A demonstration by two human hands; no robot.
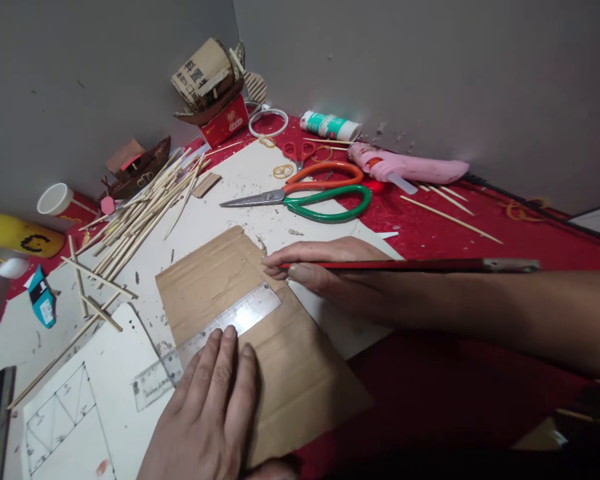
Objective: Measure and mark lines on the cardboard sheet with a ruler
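The clear plastic straight ruler [255,310] lies on the brown rectangular cardboard sheet [300,377], partly beneath the flat, ungripping fingers of the left hand [205,403], while the right hand's [347,290] fingers, near its upper end, grasp a slender red-and-black tool [430,265].

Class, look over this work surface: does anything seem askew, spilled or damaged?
Several thin, pale wooden sticks lie crossed at odd angles, unlike the roughly parallel stick bundle beside them; small dark scraps litter the white sheet, looking untidy.

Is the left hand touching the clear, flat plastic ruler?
Touching. The head view shows the left hand laid across the ruler, its fingertips resting on the plastic.
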